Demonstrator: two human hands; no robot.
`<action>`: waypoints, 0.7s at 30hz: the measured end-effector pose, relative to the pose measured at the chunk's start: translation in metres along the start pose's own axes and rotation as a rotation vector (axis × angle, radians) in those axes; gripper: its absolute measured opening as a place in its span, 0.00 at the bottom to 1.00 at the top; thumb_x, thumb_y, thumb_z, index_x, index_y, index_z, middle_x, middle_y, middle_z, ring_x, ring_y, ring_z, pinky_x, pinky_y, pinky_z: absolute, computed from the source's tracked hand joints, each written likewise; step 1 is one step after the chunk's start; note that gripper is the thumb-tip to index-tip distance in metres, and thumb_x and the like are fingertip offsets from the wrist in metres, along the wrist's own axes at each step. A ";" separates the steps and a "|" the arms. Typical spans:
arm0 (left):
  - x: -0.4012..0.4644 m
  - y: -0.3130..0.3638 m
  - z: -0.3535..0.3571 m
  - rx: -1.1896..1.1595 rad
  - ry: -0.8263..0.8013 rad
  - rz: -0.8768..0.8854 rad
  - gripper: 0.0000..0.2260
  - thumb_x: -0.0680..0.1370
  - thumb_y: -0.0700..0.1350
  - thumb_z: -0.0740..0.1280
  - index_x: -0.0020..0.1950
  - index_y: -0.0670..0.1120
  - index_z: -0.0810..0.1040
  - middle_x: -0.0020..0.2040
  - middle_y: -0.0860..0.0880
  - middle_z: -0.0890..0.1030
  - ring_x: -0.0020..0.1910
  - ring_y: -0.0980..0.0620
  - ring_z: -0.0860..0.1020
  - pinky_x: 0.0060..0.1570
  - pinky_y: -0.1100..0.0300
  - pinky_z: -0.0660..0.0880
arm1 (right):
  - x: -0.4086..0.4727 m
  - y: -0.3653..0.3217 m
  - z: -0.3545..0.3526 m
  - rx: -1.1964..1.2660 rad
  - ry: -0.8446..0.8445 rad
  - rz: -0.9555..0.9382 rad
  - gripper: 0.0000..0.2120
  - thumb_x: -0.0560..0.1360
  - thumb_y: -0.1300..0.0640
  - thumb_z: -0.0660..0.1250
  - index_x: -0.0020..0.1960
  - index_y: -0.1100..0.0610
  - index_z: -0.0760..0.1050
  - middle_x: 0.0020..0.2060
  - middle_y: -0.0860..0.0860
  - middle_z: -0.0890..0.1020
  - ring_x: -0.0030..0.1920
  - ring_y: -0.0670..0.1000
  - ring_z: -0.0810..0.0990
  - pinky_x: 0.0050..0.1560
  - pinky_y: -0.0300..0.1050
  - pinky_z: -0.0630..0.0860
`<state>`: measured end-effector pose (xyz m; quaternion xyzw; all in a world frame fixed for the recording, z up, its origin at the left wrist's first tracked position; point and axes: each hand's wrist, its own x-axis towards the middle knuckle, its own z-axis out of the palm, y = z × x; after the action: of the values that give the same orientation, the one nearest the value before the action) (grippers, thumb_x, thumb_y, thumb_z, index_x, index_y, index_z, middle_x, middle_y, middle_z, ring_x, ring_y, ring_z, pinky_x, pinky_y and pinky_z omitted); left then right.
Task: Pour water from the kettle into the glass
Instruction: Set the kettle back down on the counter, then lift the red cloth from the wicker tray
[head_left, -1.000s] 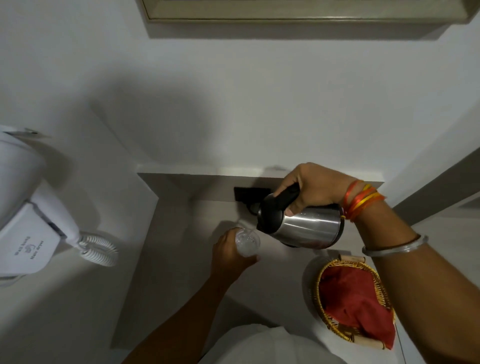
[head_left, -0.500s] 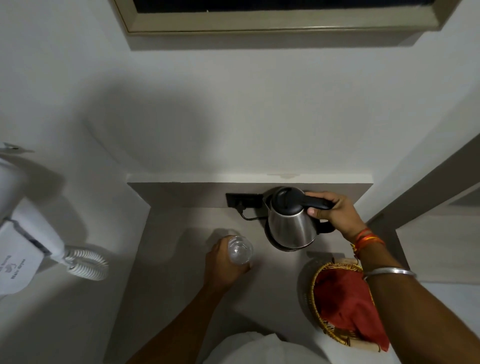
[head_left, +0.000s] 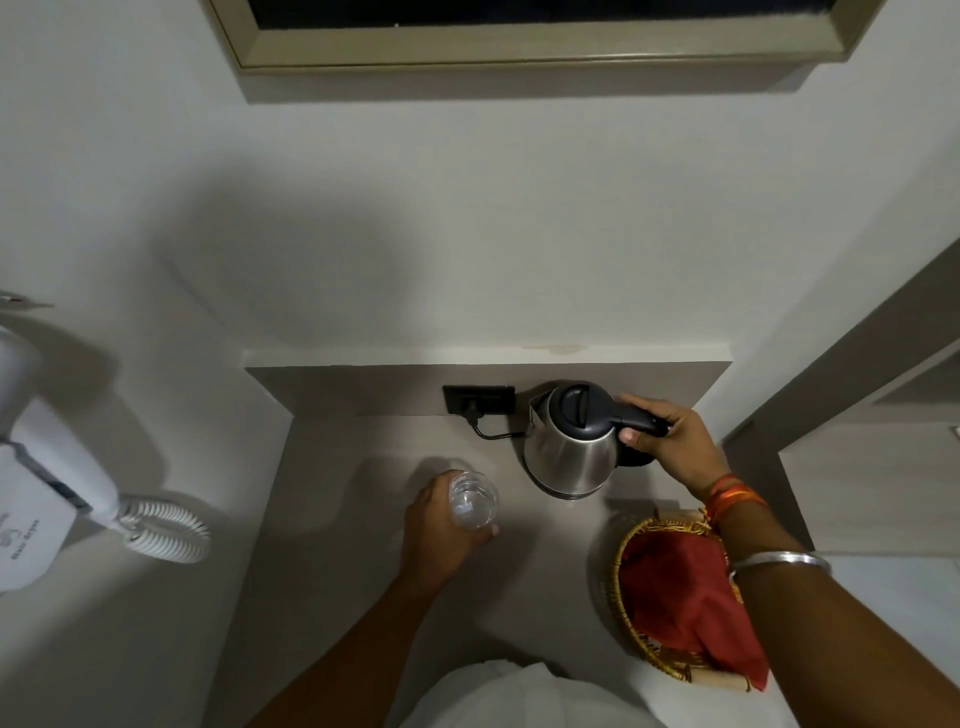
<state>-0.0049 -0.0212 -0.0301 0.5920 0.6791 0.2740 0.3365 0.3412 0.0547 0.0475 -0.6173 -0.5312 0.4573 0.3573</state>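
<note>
A steel kettle (head_left: 569, 457) with a black lid and handle stands upright on its base at the back of the grey counter (head_left: 332, 467). My right hand (head_left: 670, 441) grips the kettle's black handle from the right. A clear glass (head_left: 472, 500) stands on the counter to the left of and in front of the kettle. My left hand (head_left: 439, 535) is wrapped around the glass from the near side.
A black wall socket (head_left: 478, 399) with a cord sits behind the kettle. A golden wicker basket (head_left: 631, 540) holding a red cloth stands at the right front. A white wall-mounted hair dryer (head_left: 47, 499) with a coiled cord hangs at the left.
One second ago the kettle was tilted over the glass. My right hand has since swung it upright and set it back on its base. My left hand still holds the glass.
</note>
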 end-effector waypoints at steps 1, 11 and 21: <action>-0.001 0.001 0.000 -0.005 -0.003 0.006 0.37 0.59 0.53 0.88 0.64 0.54 0.78 0.59 0.55 0.84 0.57 0.54 0.83 0.55 0.65 0.79 | -0.003 0.003 0.002 -0.088 0.050 -0.013 0.29 0.71 0.67 0.77 0.70 0.54 0.78 0.59 0.55 0.80 0.58 0.49 0.79 0.68 0.46 0.73; -0.011 -0.004 -0.006 -0.033 0.055 0.092 0.35 0.60 0.63 0.81 0.64 0.61 0.74 0.59 0.55 0.83 0.57 0.54 0.83 0.58 0.59 0.82 | -0.142 0.071 0.055 -0.833 0.290 0.537 0.38 0.71 0.34 0.71 0.69 0.55 0.63 0.66 0.61 0.71 0.68 0.66 0.70 0.67 0.68 0.69; -0.022 -0.017 -0.024 0.014 0.015 0.073 0.35 0.60 0.57 0.87 0.64 0.52 0.80 0.58 0.56 0.85 0.55 0.57 0.84 0.56 0.63 0.81 | -0.152 0.054 0.056 -0.565 0.423 0.267 0.14 0.73 0.58 0.75 0.57 0.53 0.79 0.53 0.53 0.81 0.48 0.57 0.79 0.45 0.51 0.78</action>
<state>-0.0328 -0.0444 -0.0256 0.6168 0.6614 0.2857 0.3170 0.3032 -0.1067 0.0073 -0.8362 -0.4656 0.1976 0.2120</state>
